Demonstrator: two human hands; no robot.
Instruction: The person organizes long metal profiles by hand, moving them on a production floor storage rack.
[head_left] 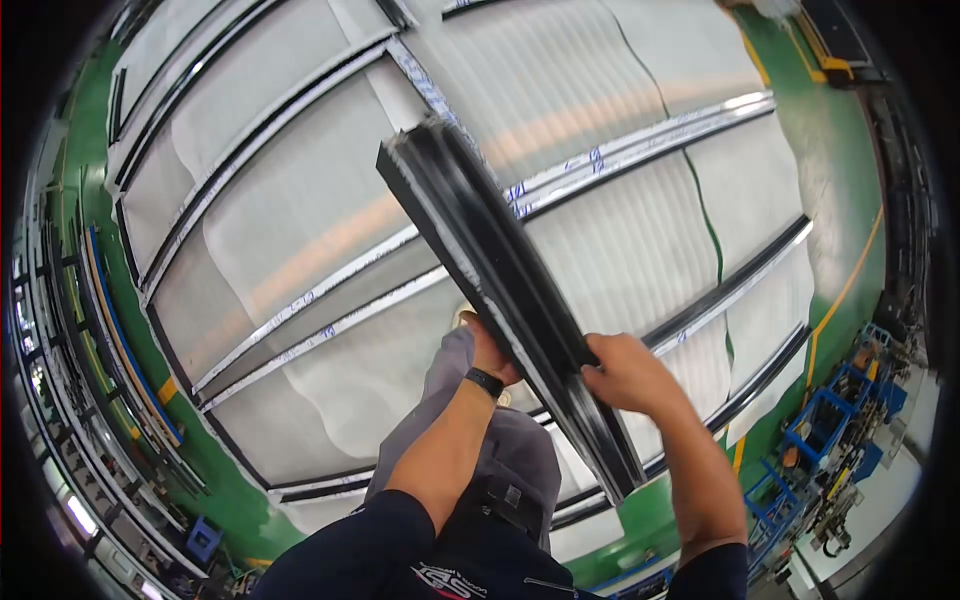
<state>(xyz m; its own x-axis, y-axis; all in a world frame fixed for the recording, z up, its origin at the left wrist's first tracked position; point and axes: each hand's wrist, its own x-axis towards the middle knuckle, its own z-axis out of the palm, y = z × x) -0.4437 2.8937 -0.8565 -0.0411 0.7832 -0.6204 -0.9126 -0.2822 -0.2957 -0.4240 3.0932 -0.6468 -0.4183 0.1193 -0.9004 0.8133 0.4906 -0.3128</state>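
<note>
A long black grooved profile bar [470,220] slants across the middle of the view, from upper left down towards my body. Along its left side runs a pale, shiny strip. My left hand [492,355] grips its left edge, with the fingers partly hidden beneath. On the opposite edge, my right hand [628,375] is closed with the thumb and bent fingers against the bar. Below it, white foam sheeting [310,190] carries several more profiles, among them a pale-faced profile [640,140] with blue handwriting.
Racks of long bars [110,350] line the left side. A green floor [845,240] with yellow lines surrounds the sheeting. Blue metal stands [825,425] with equipment are at the lower right. A dark profile [735,285] lies right of the held bar.
</note>
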